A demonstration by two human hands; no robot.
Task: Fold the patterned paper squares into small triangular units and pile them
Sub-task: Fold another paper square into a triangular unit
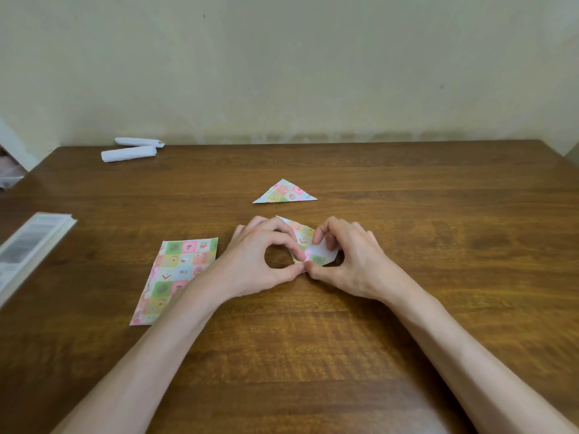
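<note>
- A flat, white-edged printed booklet [31,245] lies far to the left of the half-folded patterned paper square [303,238] and is cut off by the picture's edge (its print is too blurred to read).
- Two white rolled paper bundles [128,153] lie side by side, well behind and to the left of the half-folded square, near the far edge of the brown wooden table [438,214].
- A flat stack of unfolded patterned paper sheets [175,270], in pastel checks of pink, green and yellow, lies just left of the half-folded square. The left forearm crosses the stack's right-hand corner.
- The left hand [253,264] grips the half-folded square at its left side. Thumb and forefinger curl into a ring, and their tips pinch the paper's near edge.
- The half-folded square rests on the table between both hands, and a turned-over flap shows its white underside.
- A finished patterned paper triangle [285,193] lies flat just behind the half-folded square, apart from it.
- The right hand [351,261] holds the half-folded square's right side. Its bent fingers press on the white flap, and its thumb tip meets the left thumb at the near edge.
</note>
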